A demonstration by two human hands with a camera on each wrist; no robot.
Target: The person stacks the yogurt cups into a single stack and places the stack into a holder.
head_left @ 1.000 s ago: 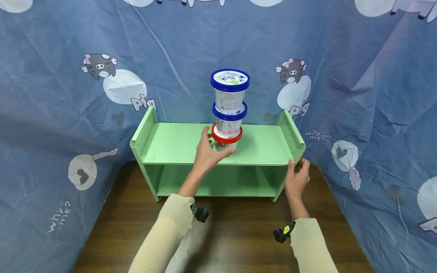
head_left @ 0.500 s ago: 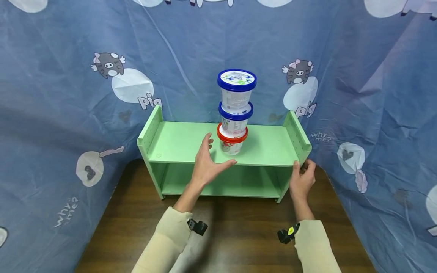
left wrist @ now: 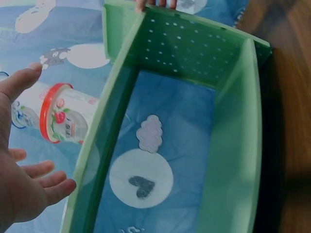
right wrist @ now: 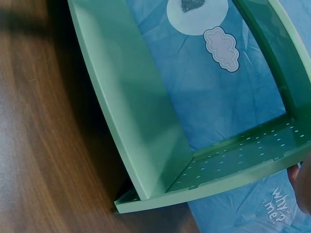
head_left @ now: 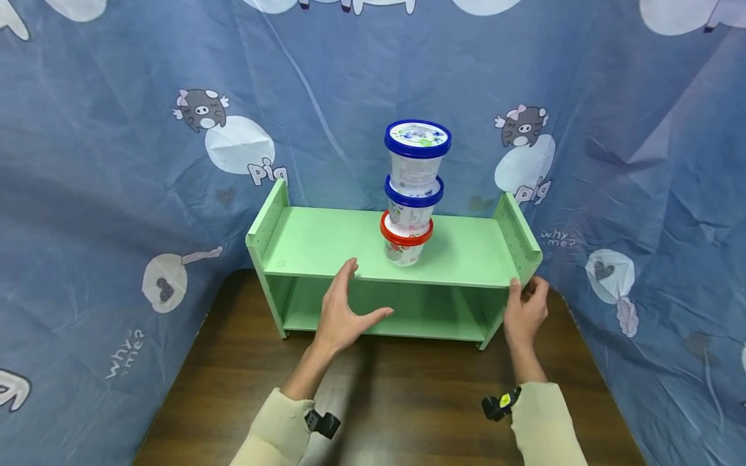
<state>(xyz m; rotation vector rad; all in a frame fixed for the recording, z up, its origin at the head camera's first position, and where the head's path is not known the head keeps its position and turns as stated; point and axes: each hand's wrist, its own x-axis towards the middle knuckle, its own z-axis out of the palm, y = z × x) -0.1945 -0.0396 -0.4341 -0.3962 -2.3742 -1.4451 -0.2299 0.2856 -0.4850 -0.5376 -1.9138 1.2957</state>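
Three white plastic tubs stand stacked on the top board of a light green shelf [head_left: 326, 239]. At the bottom is the red-lidded tub [head_left: 405, 251], then a blue-lidded tub [head_left: 410, 217], and another blue-lidded tub [head_left: 416, 169] on top. My left hand [head_left: 340, 323] hovers before the shelf's front edge, thumb and fingers spread wide, holding nothing. In the left wrist view a gap separates the left hand [left wrist: 24, 184] from the tubs. My right hand [head_left: 524, 314] grips the shelf's right side panel [head_left: 520, 236], thumb at the front edge, other fingers on the outer side, partly hidden.
A brown wooden table [head_left: 402, 395] carries the shelf. Behind and at both sides hangs a blue cloth [head_left: 326, 77] with pig prints. Below the top board lies an open-backed lower compartment [left wrist: 233, 145].
My left hand has drawn back from the bottom tub toward me and away from the stack. The tubs stay stacked and my right hand stays on the side panel. The head view has shifted.
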